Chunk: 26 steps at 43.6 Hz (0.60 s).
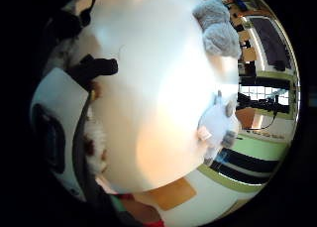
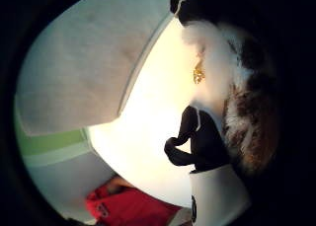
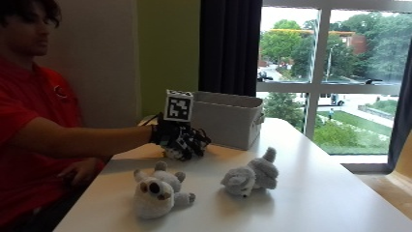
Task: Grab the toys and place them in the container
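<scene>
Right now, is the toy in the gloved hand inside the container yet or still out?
Still out. The hand grips a furry toy low over the table, in front of the container.

The table [image 3: 309,193] shows a smooth white top with a soft sheen, catching window light. The container [image 3: 225,118] looks like grey woven cloth, matt and slightly coarse. The white plush toy [image 3: 157,193] is fuzzy pile with dark glossy eyes; the grey plush toy [image 3: 252,178] wears a nubbly, fleecy fabric. In the gloved right hand [image 3: 180,137], black matt cloth, sits a shaggy white-and-brown furry toy [image 2: 242,97] with a small shiny gold trinket on it.
</scene>
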Tool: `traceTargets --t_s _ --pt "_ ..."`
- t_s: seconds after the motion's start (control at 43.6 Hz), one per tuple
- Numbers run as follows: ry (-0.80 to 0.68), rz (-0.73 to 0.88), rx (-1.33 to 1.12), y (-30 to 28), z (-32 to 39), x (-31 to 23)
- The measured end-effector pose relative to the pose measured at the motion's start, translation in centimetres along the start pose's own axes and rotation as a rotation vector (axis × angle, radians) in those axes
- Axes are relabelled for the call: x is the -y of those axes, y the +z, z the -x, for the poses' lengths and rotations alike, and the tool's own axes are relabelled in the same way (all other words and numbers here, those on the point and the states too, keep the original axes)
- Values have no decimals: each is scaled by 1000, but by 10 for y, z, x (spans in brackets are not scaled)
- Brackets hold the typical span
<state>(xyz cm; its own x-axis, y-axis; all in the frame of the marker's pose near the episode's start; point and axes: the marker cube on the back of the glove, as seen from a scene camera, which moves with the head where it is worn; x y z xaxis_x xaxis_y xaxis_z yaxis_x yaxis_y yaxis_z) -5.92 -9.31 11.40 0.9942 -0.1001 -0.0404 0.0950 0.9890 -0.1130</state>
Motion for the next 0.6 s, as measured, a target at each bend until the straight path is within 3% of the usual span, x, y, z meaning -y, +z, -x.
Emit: traceTargets --t_s 0.367,0.482,0.597 --pt "76 -41 -31 -2 -2 10" --pt "32 -77 -104 2 -7 10" --pt "161 -129 -127 2 -12 18"
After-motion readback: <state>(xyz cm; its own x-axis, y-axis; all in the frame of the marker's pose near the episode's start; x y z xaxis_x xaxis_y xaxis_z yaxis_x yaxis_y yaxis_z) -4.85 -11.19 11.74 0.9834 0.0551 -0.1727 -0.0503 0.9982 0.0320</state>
